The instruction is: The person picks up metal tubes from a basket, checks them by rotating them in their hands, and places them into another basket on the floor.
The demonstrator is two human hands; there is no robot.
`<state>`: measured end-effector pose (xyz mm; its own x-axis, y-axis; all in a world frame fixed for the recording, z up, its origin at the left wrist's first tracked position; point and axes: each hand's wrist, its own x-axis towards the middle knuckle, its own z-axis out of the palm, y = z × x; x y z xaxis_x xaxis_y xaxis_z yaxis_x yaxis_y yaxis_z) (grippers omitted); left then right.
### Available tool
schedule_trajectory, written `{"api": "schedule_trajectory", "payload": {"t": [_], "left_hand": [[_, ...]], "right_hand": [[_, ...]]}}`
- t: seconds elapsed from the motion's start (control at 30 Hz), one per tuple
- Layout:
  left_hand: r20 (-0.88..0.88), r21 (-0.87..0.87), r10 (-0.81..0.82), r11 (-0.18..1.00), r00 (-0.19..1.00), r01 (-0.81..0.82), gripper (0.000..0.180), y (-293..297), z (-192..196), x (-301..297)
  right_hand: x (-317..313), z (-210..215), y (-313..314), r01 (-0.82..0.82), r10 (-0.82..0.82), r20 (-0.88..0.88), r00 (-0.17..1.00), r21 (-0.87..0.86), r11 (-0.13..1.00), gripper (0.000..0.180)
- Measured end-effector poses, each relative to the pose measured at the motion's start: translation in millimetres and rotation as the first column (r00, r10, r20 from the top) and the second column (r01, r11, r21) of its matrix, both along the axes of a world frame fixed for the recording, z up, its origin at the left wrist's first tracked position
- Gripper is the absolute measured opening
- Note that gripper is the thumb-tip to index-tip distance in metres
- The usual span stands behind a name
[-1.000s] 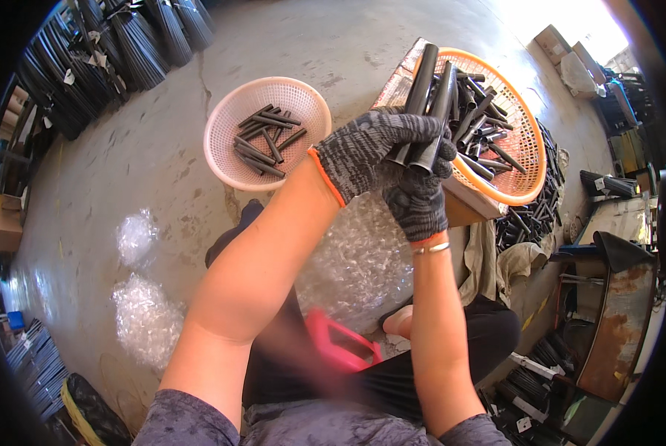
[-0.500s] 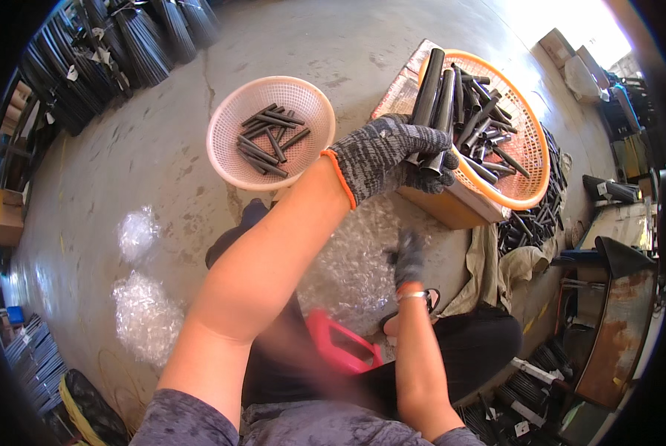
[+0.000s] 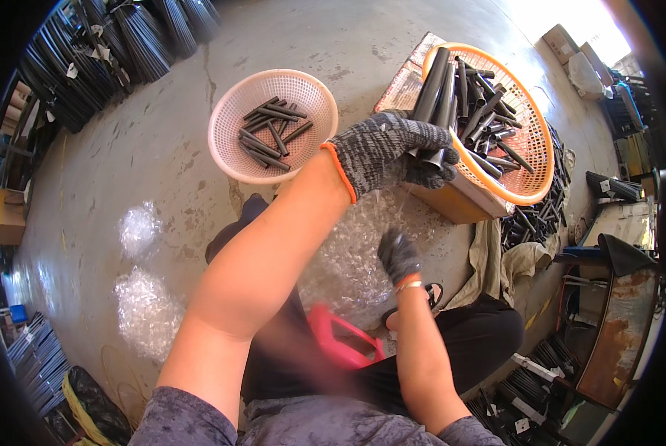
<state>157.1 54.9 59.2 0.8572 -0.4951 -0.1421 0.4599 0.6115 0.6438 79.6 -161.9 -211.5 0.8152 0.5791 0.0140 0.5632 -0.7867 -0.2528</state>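
My left hand (image 3: 392, 149), in a grey-black knit glove with an orange cuff, is closed round two wide black plastic tubes (image 3: 438, 88). They point away from me and overlap the left rim of an orange mesh basket (image 3: 535, 195). Inside that basket lie many short black tube pieces (image 3: 489, 119). My right hand (image 3: 400, 254), gloved in dark grey, hangs lower down above clear plastic scraps (image 3: 348, 271) on the floor. Its fingers look curled in, slightly blurred, and whatever they may hold is hidden. A pink mesh basket (image 3: 223, 152) holds several thin black tubes (image 3: 277, 130).
The orange basket rests on a box (image 3: 459, 201). Beside it, black tubes (image 3: 526, 223) are heaped on a beige cloth (image 3: 489, 260). A pink plastic stool (image 3: 340, 338) is between my legs. Bundled black rods (image 3: 117, 44) line the far left. More clear scraps (image 3: 147, 312) lie left.
My right hand has moved slightly up and left, and its fingers look more gathered now. My left hand stays almost in place with the tubes. The whole view has shifted slightly.
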Motion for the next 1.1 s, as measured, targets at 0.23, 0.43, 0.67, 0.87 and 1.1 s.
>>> {"api": "schedule_trajectory", "payload": {"t": [0.23,0.43,0.67,0.87,1.1], "left_hand": [[0.096,0.016,0.024,1.000,0.995,-0.026,0.025,5.1,3.7,-1.5],[0.071,0.039,-0.019,0.999,0.997,0.016,0.025,-13.9,3.9,1.1],[0.078,-0.158,-0.023,0.987,0.997,0.036,0.026,-0.3,11.0,-2.2],[0.019,-0.022,-0.010,1.000,1.000,0.010,0.023,3.7,-4.5,3.3],[0.067,0.030,-0.004,1.000,0.998,0.002,0.024,7.7,5.8,0.1]], "right_hand": [[-90.5,-104.8,-44.9,-0.140,-0.144,-0.519,0.842,-0.468,0.872,0.044],[71.9,173.2,32.1,0.568,0.116,-0.576,0.809,0.817,0.097,0.039],[86.1,171.3,56.1,-0.026,0.033,0.004,0.999,0.715,0.699,0.025],[-72.3,-50.6,-23.7,0.087,-0.223,-0.491,0.842,-0.284,0.955,0.032],[-68.9,-84.7,-22.8,0.617,-0.387,-0.836,0.389,-0.075,0.783,0.044]]}}
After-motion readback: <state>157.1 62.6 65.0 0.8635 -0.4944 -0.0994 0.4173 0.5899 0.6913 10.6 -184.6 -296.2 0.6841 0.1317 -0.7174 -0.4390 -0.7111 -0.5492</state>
